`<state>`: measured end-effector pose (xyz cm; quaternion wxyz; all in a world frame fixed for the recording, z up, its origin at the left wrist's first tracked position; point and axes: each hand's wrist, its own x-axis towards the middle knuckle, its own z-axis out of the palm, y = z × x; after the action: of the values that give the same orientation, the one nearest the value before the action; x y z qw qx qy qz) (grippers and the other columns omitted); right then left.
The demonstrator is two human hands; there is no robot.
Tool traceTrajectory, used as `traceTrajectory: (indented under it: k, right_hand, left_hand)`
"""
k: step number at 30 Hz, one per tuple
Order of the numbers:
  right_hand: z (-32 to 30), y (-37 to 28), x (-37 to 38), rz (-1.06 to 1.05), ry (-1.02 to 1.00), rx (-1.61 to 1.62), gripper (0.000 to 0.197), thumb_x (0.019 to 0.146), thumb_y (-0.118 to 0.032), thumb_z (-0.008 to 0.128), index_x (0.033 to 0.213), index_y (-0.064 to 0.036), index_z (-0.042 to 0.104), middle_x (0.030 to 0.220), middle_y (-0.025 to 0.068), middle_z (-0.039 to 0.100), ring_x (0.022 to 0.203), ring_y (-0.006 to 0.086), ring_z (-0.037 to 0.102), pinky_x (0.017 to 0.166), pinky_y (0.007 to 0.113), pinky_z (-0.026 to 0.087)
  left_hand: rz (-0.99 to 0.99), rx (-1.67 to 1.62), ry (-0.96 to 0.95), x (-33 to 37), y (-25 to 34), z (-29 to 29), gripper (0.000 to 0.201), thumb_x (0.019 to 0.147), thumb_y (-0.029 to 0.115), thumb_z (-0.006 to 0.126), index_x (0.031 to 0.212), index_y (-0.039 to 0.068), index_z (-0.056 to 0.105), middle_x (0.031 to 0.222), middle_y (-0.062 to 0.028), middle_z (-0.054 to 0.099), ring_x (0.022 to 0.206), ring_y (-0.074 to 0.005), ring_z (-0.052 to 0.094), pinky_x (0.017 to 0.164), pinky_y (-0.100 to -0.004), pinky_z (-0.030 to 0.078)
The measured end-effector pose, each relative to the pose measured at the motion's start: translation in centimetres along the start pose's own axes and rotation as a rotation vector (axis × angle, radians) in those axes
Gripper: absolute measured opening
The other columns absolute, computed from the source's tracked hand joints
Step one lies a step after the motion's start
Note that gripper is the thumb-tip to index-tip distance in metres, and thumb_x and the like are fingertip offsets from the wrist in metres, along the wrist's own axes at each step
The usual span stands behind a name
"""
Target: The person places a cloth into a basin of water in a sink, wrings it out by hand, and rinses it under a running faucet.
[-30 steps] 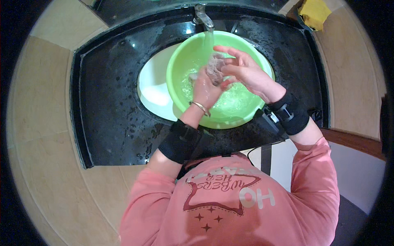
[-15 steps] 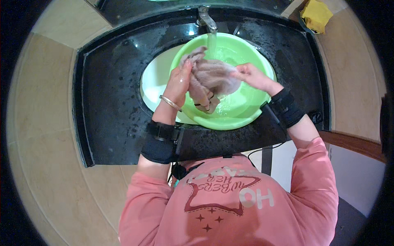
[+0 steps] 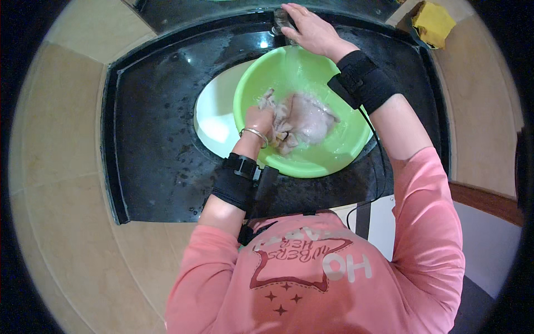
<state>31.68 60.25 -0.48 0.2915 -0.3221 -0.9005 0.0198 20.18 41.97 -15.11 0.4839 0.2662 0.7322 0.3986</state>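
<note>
A wet, pale pinkish-grey cloth point(image 3: 308, 118) lies bunched in the water of a light green basin point(image 3: 334, 158). My left hand point(image 3: 259, 121), with a bangle at the wrist, is closed round the cloth's left end inside the basin. At the back, my right hand point(image 3: 312, 30) rests over the metal faucet point(image 3: 281, 21), fingers stretched out and the thumb apart from them. The hand covers most of the faucet. A stream of water point(image 3: 293, 54) shows below it, running into the basin.
Under the basin is a white oval sink point(image 3: 214, 114), set in a black counter point(image 3: 150, 139) with a raised rim. A yellow item point(image 3: 434, 23) sits at the back right corner. Tiled walls point(image 3: 61, 122) flank the counter. A black cable point(image 3: 381, 167) hangs from my right wrist band.
My right hand has let go of the cloth and moved up to the faucet. The cloth, held up by both hands before, has come down into the basin with my left hand.
</note>
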Motion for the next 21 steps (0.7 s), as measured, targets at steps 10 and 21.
traceTrajectory:
  k: [10, 21]
  right_hand:
    - [0.3, -1.0, -1.7, -0.049, -0.219, 0.033, 0.05, 0.084, -0.025, 0.054, 0.129, -0.0113, 0.036, 0.125, 0.0132, 0.046, 0.109, 0.0311, 0.05, 0.089, 0.039, 0.043]
    - [4.4, 1.7, -13.3, 0.322, -1.019, -0.07, 0.032, 0.082, -0.03, 0.056, 0.093, -0.0005, 0.062, 0.088, 0.0211, 0.063, 0.085, 0.033, 0.062, 0.076, 0.042, 0.048]
  left_hand:
    - [0.039, -0.275, 0.006, -0.7, 1.5, -1.2, 0.021, 0.076, 0.007, 0.053, 0.09, -0.007, 0.061, 0.08, -0.0143, 0.063, 0.074, -0.019, 0.061, 0.064, -0.0314, 0.048]
    - [0.043, -0.799, -0.222, -0.8, 3.6, -1.8, 0.034, 0.082, 0.007, 0.048, 0.112, -0.009, 0.048, 0.104, -0.0138, 0.058, 0.092, -0.0203, 0.058, 0.084, -0.0305, 0.047]
